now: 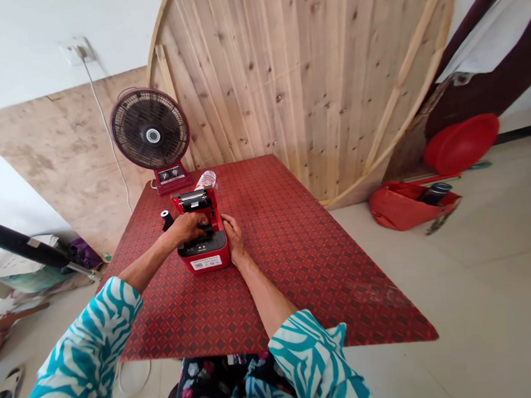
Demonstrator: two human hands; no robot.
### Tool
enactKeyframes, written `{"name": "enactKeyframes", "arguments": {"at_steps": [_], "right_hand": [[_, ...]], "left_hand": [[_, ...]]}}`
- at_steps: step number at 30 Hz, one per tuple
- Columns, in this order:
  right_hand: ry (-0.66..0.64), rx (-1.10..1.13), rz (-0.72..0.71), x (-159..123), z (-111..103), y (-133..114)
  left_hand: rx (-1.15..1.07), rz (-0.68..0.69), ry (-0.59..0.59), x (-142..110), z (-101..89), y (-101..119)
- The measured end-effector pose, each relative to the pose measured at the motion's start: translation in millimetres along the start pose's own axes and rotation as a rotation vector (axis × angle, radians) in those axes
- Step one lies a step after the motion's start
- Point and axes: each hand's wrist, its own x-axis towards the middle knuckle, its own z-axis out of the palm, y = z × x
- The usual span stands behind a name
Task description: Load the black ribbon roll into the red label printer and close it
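Red and black, the receipt printer [204, 247] stands open-lidded on the patterned bench [305, 245]. The left hand [190, 227] reaches inside; whether it grips anything, I cannot tell. The right hand [235, 239] lies unclenched against its side, apparently steadying it. Work within the compartment seems under way; the next move calls for careful fingers.

Whatever the left hand [186, 227] touches inside a red printer [204, 246] is obscured — its front label [207, 262] too small to read — as the raised lid [194, 199] partly hides a clear bottle [208, 179]. At far right, the edge crops a white cloth [494, 25].
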Motion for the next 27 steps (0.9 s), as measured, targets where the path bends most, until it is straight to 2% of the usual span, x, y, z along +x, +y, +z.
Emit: {"name": "enactKeyframes", "arguments": {"at_steps": [3, 6, 8, 10, 12, 15, 20, 24, 27], "right_hand": [[-0.005, 0.003, 0.017, -0.3, -0.1, -0.8], [-0.01, 0.002, 0.006, -0.2, -0.4, 0.4], [-0.013, 0.004, 0.0, -0.1, -0.5, 1.4], [-0.015, 0.004, 0.003, 0.0, -0.5, 1.7], [-0.014, 0.0, 0.011, 0.0, -0.6, 1.0], [-0.015, -0.002, 0.021, -0.1, -0.8, -0.6], [-0.006, 0.013, 0.035, -1.0, -1.2, -0.4], [-0.012, 0.011, 0.027, -1.6, -1.7, -0.4], [-0.026, 0.016, 0.024, -1.7, -2.1, -1.7]], "left_hand": [[-0.01, 0.045, -0.037, 9.4, 1.4, -3.9], [-0.175, 0.154, -0.038, 2.4, -2.1, -9.8], [-0.3, 0.177, 0.053, -15.1, -4.3, -12.9], [-0.37, 0.137, 0.181, -39.6, -4.3, -13.5], [-0.408, 0.089, 0.253, -64.2, -1.3, -11.2], [-0.42, 0.116, 0.338, -86.5, 8.5, -5.0], [-0.345, 0.183, 0.507, -78.6, 24.1, 0.3], [-0.314, 0.206, 0.534, -70.2, 26.7, 1.1], [-0.304, 0.237, 0.537, -75.7, 28.8, 2.3]]}}
